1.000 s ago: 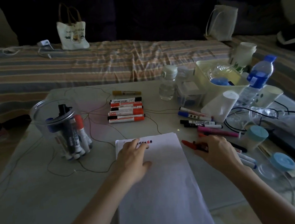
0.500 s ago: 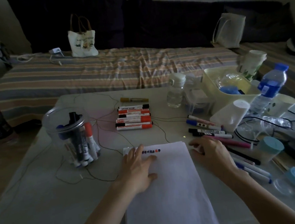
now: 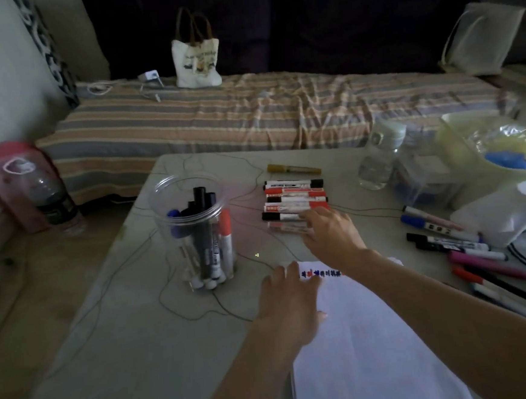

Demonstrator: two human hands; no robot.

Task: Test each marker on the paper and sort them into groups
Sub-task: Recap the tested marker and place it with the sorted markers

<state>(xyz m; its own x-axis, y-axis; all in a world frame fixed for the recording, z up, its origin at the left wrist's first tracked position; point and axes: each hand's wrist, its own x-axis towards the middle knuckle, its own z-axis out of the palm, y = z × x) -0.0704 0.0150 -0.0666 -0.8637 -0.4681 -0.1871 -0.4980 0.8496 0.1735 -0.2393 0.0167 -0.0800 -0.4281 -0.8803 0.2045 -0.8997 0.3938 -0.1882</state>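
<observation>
A white paper [image 3: 371,348] lies at the table's near edge, with a short row of coloured test marks [image 3: 319,273] along its top. My left hand [image 3: 290,301] rests flat on the paper's top left corner. My right hand [image 3: 328,230] reaches across to a row of red and black markers [image 3: 294,198] and pinches the right end of the nearest, blurred marker [image 3: 286,227]. A clear jar [image 3: 195,233] left of the row holds several markers upright. More markers [image 3: 466,246] lie loose at the right.
A yellow marker [image 3: 294,168] lies behind the row. A small clear bottle [image 3: 378,162], a clear box [image 3: 423,177], a pale tub [image 3: 498,162] and a paper roll [image 3: 504,208] crowd the right side. Thin wire [image 3: 175,300] loops over the table.
My right hand left the loose markers at the right and moved forward and left to the sorted row. The view swung left. My left hand stayed on the paper.
</observation>
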